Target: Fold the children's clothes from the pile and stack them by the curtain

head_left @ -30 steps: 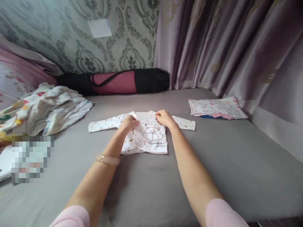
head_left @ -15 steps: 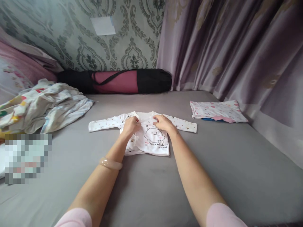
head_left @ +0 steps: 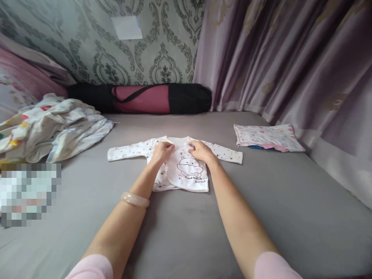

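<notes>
A small white baby shirt [head_left: 188, 166] lies face up on the grey bed sheet, its long dotted sleeves spread to both sides. A cartoon animal and lettering are printed on its front. At the upper chest, near the neckline, my left hand [head_left: 162, 151] pinches the edge of the front flap, its fingertips partly hidden. Opposite it, my right hand [head_left: 202, 150] rests on the other side of the chest. That hand's fingers are bent, with a small gap showing between thumb and forefinger. A pale bangle [head_left: 135, 199] circles my left wrist.
A crumpled printed cloth [head_left: 64, 124] lies at the left, above a blurred-out patch. Folded pink-and-white clothing [head_left: 267, 137] sits at the right, with something blue under it. A long black and maroon bag [head_left: 141, 99] lies along the wall; curtains [head_left: 247, 58] hang at the right.
My left hand has shifted slightly right and upward over the chest, the flap edge moving with it. My right hand has barely moved.
</notes>
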`<state>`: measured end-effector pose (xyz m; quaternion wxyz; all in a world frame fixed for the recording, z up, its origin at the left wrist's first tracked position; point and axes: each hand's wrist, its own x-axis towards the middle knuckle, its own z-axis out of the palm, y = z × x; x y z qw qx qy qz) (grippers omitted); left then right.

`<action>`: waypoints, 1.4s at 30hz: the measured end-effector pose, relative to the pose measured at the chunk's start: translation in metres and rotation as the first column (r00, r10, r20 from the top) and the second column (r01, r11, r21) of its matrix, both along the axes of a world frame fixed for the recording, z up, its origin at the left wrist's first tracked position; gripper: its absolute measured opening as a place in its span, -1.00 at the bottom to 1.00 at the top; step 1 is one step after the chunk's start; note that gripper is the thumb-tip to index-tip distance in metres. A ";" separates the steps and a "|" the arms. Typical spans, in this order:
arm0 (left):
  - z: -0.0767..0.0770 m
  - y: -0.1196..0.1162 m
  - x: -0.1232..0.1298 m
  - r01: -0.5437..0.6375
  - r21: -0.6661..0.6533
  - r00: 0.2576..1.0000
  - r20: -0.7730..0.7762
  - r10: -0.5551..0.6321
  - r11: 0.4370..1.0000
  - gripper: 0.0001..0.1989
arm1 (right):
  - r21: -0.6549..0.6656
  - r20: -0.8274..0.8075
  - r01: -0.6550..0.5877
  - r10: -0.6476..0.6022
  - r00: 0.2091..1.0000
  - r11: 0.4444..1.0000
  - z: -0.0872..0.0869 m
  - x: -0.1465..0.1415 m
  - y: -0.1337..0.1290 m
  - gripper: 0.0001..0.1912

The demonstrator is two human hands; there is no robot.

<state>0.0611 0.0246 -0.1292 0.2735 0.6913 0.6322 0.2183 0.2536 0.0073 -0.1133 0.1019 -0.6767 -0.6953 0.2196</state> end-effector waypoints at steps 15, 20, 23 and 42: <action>-0.022 -0.014 0.009 0.224 0.265 0.890 -0.448 -0.085 0.938 -0.53 | 0.187 0.180 -0.081 0.046 0.982 0.979 -0.032 -0.024 -0.001 -0.32; -0.032 -0.009 0.005 0.221 0.194 0.887 -0.448 -0.114 0.956 -0.47 | 0.195 0.193 -0.075 0.037 0.980 0.978 -0.041 -0.027 -0.001 -0.27; -0.030 -0.007 0.006 0.228 0.181 0.888 -0.441 -0.128 0.957 -0.48 | 0.194 0.175 -0.067 0.033 0.984 0.979 -0.036 -0.027 0.000 -0.29; -0.002 -0.092 -0.039 0.683 0.012 0.676 -0.387 -0.627 0.730 -0.45 | 0.089 0.113 -0.358 0.347 0.931 0.930 -0.023 0.006 -0.106 -0.27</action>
